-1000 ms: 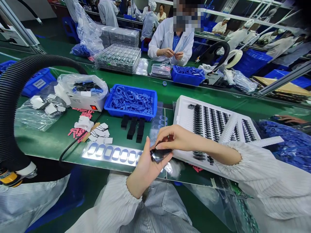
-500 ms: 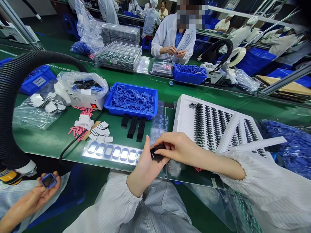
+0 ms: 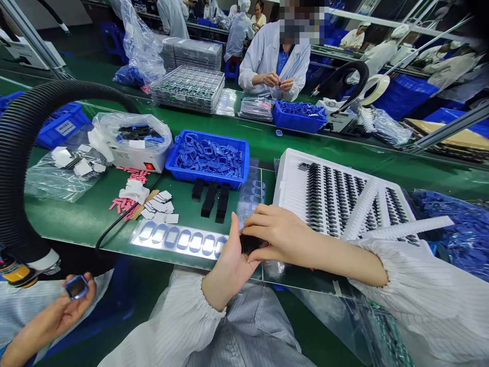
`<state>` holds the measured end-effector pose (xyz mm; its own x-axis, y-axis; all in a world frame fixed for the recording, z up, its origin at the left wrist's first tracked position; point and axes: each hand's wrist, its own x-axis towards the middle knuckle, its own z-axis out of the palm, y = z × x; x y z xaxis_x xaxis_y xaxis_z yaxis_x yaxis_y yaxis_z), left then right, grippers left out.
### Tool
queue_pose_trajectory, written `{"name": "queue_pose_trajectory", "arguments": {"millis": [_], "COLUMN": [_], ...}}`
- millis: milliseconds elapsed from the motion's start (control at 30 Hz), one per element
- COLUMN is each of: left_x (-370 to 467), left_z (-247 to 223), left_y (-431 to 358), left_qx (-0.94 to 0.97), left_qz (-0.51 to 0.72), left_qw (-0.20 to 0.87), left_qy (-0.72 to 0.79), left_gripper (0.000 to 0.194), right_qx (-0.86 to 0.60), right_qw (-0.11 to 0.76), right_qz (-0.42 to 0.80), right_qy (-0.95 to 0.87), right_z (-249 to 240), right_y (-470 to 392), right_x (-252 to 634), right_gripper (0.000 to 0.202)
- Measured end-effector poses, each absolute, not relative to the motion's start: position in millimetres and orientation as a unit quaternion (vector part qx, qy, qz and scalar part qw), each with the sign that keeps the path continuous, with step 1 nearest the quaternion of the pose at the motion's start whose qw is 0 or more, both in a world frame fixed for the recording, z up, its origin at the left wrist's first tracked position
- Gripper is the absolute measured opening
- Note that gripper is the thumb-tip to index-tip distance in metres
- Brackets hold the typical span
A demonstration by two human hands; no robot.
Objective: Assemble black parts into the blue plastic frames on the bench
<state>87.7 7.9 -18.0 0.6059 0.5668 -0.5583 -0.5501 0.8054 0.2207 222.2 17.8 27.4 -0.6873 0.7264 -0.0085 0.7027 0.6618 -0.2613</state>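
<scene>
Small black part (image 3: 248,244) was held between the person's two hands, just above the near edge of the green worktop (image 3: 84,216). The left hand (image 3: 231,265) cradled it from the left, its thumb pointing up along the part's left side and its palm turned toward it. The right hand (image 3: 277,232) closed over it from the right: bent fingers lay across the top and far side, while the thumb came in below, near the left palm. Only a dark patch showed in the narrow opening between the right fingers and thumb, so its full outline, and exactly which fingertips pressed on it, could not be told.

Just left of the hands lay a strip of oval films (image 3: 193,240), its right end reaching the left hand. Beyond them a clear sheet of oval films (image 3: 250,196) stretched toward a blue bin (image 3: 179,173) filled with blue plastic pieces, with black strips (image 3: 209,201) in front of it. The right forearm passed before a white tray (image 3: 290,188) holding rows of black parts, with white plastic strips (image 3: 361,209) lying across it. At the lower left, well apart, a co-worker's hand (image 3: 63,311) held a blue-framed piece (image 3: 77,287).
</scene>
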Motion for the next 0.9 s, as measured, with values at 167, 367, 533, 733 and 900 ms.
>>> {"name": "queue_pose_trajectory", "arguments": {"millis": [167, 367, 533, 733, 900], "left_x": [89, 94, 94, 93, 96], "left_z": [-21, -24, -29, -33, -33], "left_y": [9, 9, 8, 9, 8], "left_qx": [0.024, 0.037, 0.05, 0.026, -0.011], "left_qz": [0.325, 0.328, 0.324, 0.294, 0.272], "left_qw": [0.894, 0.884, 0.883, 0.909, 0.911], "left_qy": [0.307, 0.331, 0.334, 0.296, 0.308], "left_gripper": [0.056, 0.052, 0.051, 0.053, 0.052], "right_qx": [-0.409, -0.375, -0.376, -0.402, -0.376], "right_qw": [0.015, -0.086, -0.162, -0.199, -0.187], "right_qz": [0.083, 0.008, -0.012, 0.028, 0.07], "right_qy": [-0.909, -0.923, -0.912, -0.893, -0.905], "right_z": [37, 39, 36, 41, 40], "right_y": [23, 25, 25, 23, 25], "right_x": [237, 231, 221, 223, 228], "right_gripper": [0.049, 0.031, 0.007, 0.009, 0.018]}}
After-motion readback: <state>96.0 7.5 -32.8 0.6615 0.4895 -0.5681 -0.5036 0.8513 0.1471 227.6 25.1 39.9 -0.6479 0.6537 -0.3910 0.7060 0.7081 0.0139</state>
